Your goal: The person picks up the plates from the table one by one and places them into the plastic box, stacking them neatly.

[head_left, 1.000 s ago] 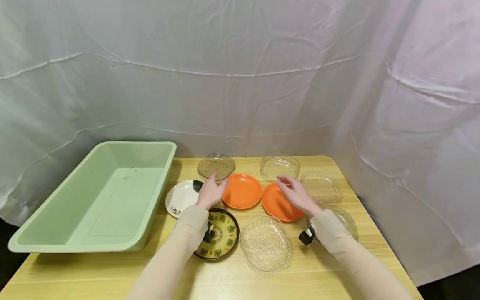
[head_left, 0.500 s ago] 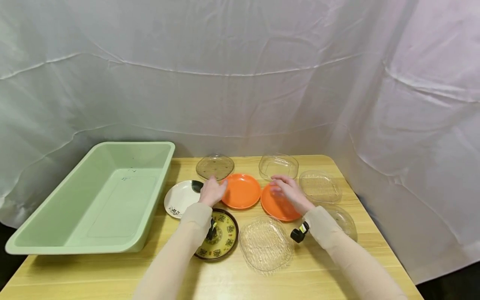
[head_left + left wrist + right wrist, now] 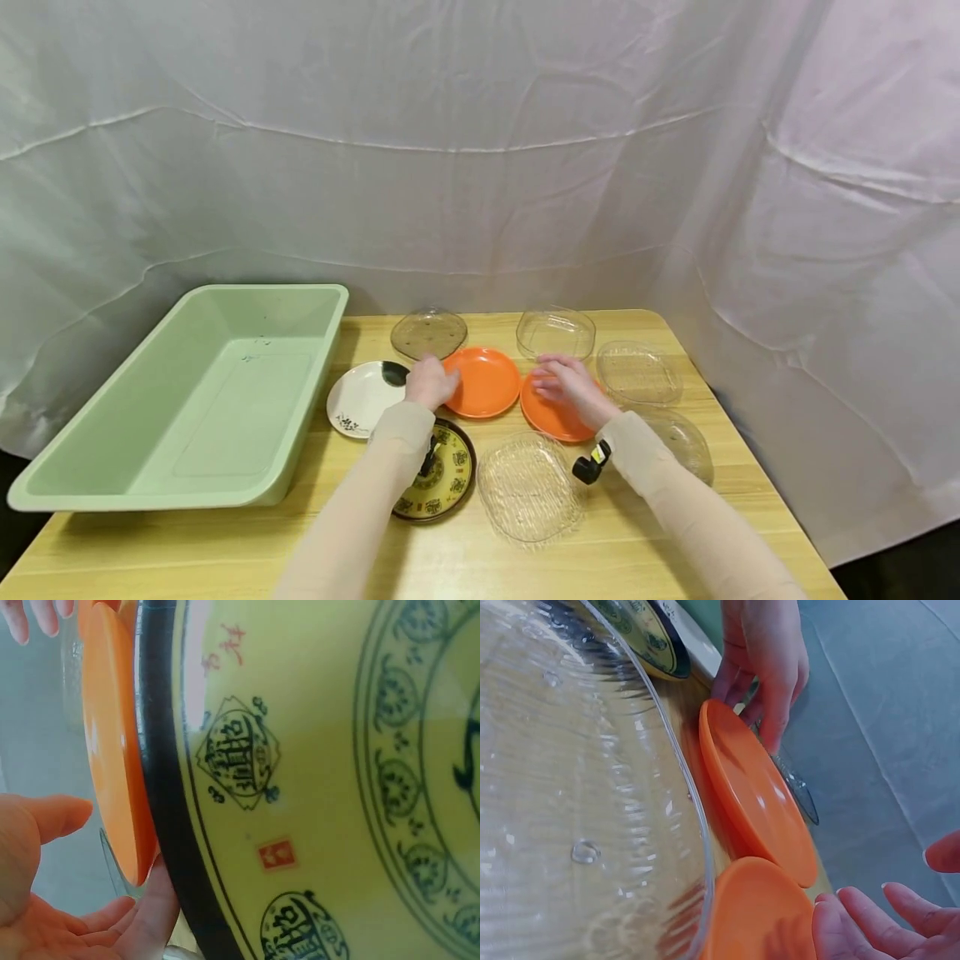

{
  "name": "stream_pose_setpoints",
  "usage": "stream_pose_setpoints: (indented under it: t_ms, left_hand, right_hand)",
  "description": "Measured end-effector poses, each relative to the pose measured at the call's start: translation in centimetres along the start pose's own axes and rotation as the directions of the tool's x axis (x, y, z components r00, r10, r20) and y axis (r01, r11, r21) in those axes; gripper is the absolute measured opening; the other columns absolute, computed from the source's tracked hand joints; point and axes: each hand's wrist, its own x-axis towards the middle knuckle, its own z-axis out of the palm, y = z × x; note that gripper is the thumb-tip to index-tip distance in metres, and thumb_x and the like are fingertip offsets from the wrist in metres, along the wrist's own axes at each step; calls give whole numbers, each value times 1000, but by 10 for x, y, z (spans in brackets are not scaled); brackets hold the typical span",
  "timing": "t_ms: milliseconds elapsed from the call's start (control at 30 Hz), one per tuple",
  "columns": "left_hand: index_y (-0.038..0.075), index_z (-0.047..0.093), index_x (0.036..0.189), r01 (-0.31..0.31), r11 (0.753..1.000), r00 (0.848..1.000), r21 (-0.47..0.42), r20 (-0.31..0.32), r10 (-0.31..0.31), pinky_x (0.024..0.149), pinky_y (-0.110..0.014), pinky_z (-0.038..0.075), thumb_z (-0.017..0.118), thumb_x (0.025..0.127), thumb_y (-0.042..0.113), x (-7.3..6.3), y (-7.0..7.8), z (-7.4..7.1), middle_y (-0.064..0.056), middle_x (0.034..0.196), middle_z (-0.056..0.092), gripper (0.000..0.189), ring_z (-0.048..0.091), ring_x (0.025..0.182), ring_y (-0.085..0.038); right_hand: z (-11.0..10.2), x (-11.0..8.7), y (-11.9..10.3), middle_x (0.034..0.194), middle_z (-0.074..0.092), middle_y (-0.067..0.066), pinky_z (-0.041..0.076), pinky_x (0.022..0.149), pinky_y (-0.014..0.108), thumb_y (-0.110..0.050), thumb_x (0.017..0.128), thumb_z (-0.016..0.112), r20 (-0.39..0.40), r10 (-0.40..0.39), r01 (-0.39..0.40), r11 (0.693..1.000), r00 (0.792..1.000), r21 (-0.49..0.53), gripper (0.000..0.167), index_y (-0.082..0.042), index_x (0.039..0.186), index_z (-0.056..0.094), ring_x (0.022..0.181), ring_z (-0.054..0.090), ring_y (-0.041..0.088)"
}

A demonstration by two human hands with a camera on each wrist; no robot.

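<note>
My left hand [image 3: 432, 384] is at the left edge of an orange plate [image 3: 486, 385]. In the left wrist view its fingers [image 3: 154, 911] reach to the plate's rim, while the thumb is spread apart from them. My right hand [image 3: 573, 388] hovers over a second orange plate [image 3: 551, 417], fingers loosely bent with nothing between them, as the right wrist view also shows. Below my left wrist lies a yellow patterned plate [image 3: 446, 471] with a dark rim. Left of that hand is a white plate [image 3: 360, 398] with a dark patch.
A large green tub [image 3: 300, 433] stands at the left. Clear ribbed plate [image 3: 531, 492] lies in front; a brownish clear plate [image 3: 429, 333] and clear dish [image 3: 555, 335] lie behind. Another clear plate [image 3: 641, 375] and a clear brownish plate [image 3: 682, 442] lie at the right.
My left hand has shifted slightly right and down toward the left orange plate's edge. My right hand has moved left over the other orange plate. The plates stay in place.
</note>
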Motion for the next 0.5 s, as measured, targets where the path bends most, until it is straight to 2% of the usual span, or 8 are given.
stream_pose_setpoints:
  t_ms: [167,367,500]
  left_hand:
    - [-8,56,119,-1,999,1000,35,18,0,89,-48,60,68,94,37,3,0,4,-29,111,68,52,68,102,-40]
    - [-5,65,103,-21,998,1000,52,16,20,91,-48,59,69,92,35,6,-2,5,-27,111,68,42,68,104,-38]
    - [-4,66,95,-13,999,1000,41,21,12,89,-47,59,68,92,30,4,-2,4,-25,109,68,34,67,100,-36]
  right_hand:
    - [4,2,1,134,59,25,60,90,26,-18,106,43,2,19,-19,1000,1000,10,48,4,149,39,95,69,15]
    - [7,7,3,133,59,26,60,87,24,-17,106,44,-2,13,-13,1000,1000,4,46,5,146,41,95,68,15]
    - [8,11,2,139,54,28,57,100,32,-17,106,42,-3,8,-8,1000,1000,-21,46,5,147,39,110,66,24]
